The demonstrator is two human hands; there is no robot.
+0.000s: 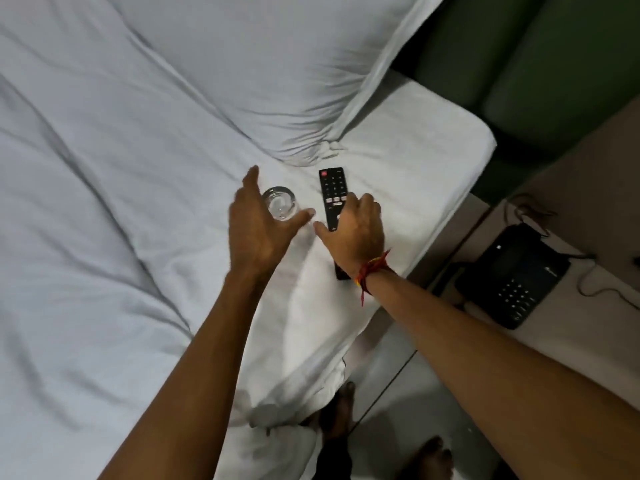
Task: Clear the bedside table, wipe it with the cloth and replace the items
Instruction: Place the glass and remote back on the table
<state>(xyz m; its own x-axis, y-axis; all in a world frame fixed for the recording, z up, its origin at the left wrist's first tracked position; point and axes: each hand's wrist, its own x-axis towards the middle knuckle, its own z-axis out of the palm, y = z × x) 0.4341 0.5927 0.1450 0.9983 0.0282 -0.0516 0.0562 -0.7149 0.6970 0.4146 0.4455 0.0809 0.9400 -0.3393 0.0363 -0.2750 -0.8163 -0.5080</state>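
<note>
from the head camera, a clear glass (279,203) stands upright on the white bed sheet (104,202), with the left hand (259,225) spread wide around it, thumb and fingers apart, contact unclear. just beside it lies a black remote (331,195); the right hand (356,230) rests over its lower half, fingers curled, though whether it grips i cannot tell. a black telephone (516,278) sits on the bedside table (588,341) at right.

bed (104,202): white, wrinkled | pillow (259,64): top | headboard (554,64): green, top-rt
</note>
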